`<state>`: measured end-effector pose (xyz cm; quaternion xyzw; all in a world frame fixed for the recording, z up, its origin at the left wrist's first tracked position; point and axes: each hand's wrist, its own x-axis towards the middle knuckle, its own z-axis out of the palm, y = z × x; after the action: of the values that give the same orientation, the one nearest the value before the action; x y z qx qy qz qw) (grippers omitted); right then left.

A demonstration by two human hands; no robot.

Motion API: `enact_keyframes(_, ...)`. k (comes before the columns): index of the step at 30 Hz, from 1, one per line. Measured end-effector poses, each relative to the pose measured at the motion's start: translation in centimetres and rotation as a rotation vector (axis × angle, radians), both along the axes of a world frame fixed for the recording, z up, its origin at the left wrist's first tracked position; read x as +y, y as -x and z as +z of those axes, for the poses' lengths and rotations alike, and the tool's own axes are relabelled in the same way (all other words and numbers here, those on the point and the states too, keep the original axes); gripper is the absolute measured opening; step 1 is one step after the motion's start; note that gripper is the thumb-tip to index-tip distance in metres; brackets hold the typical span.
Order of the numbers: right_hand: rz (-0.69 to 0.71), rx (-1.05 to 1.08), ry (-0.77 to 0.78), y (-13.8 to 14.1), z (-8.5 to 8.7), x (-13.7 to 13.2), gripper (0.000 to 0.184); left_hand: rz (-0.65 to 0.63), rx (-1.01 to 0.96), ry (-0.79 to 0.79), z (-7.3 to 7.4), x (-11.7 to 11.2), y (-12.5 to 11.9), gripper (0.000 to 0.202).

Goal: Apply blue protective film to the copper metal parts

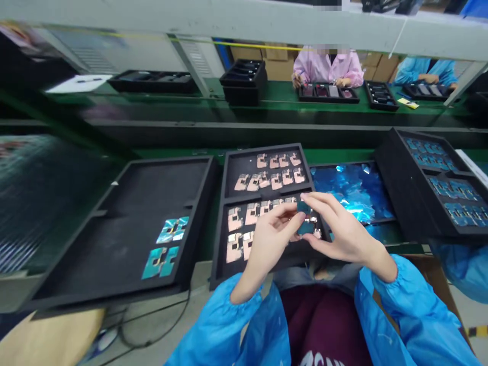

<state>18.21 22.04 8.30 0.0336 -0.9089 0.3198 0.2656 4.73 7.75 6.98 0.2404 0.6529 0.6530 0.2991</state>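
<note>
Two small teal parts [306, 228] are held in closed pinch by the left hand [269, 244] and right hand [345, 229], just above a black foam tray [218, 254] with copper-colored pieces [234, 219].

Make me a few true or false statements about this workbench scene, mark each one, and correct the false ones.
1. The bare left hand and bare right hand meet around two small teal pieces. True.
2. Both hands are above a black foam tray of pinkish copper-coloured pieces. True.
3. The large black foam tray on the left is full of those copper-coloured pieces. False: it holds only a few teal pieces.
4. The person's sleeves are pink. False: they are bright blue.
5. A co-worker in a pink smock has both hands at a black tray across the line. True.
</note>
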Motion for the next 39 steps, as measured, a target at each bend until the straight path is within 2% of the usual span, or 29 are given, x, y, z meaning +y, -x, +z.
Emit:
enact_keyframes(4,-0.124,-0.028,0.449,-0.1,-2.5,-0.1,0.035,0.032,0.071,0.006,-1.2,-1.3,-1.7,0.024)
enact_keyframes(6,-0.134,-0.092,0.594,-0.3,-3.0,0.0,0.026,0.033,0.168,-0.020,-1.5,-1.7,-2.3,0.020)
enact_keyframes(8,-0.135,-0.113,0.636,-0.5,-3.1,-0.3,0.028,0.050,0.282,-0.044,-1.7,-1.9,-2.7,0.014)
enact_keyframes(11,-0.183,-0.063,0.595,-0.8,-3.3,-0.9,0.028,0.076,0.389,-0.057,-2.2,-1.9,-3.0,0.011)
enact_keyframes(14,-0.246,-0.021,0.549,-0.9,-3.9,-1.4,0.032,0.087,0.324,-0.040,-2.9,-1.6,-3.1,0.012)
enact_keyframes(17,-0.280,-0.004,0.545,-1.1,-4.6,-1.6,0.025,0.064,0.190,-0.028,-3.6,-1.4,-3.2,0.018)
enact_keyframes(19,-0.292,0.003,0.501,-1.3,-4.9,-1.6,0.022,0.039,0.159,-0.035,-3.9,-1.3,-3.3,0.019)
enact_keyframes(22,-0.317,0.035,0.358,-1.5,-5.1,-1.5,0.029,0.025,0.182,-0.059,-4.2,-1.1,-3.6,0.018)
enact_keyframes(28,-0.440,0.249,-0.073,-1.8,-5.4,-2.1,0.018,0.047,0.179,-0.096,-4.7,-0.4,-3.8,0.019)
enact_keyframes(31,-0.499,0.307,-0.217,-2.1,-5.5,-2.1,0.016,0.008,0.163,-0.121,-4.5,-0.3,-3.9,0.021)
enact_keyframes(35,-0.522,0.349,-0.366,-2.6,-5.8,-1.7,0.017,-0.059,0.020,-0.102,-4.5,-0.4,-3.9,0.030)
enact_keyframes(39,-0.434,0.341,-0.575,-3.4,-5.8,-1.1,0.019,-0.033,-0.209,-0.154,-4.9,-0.2,-3.3,0.037)
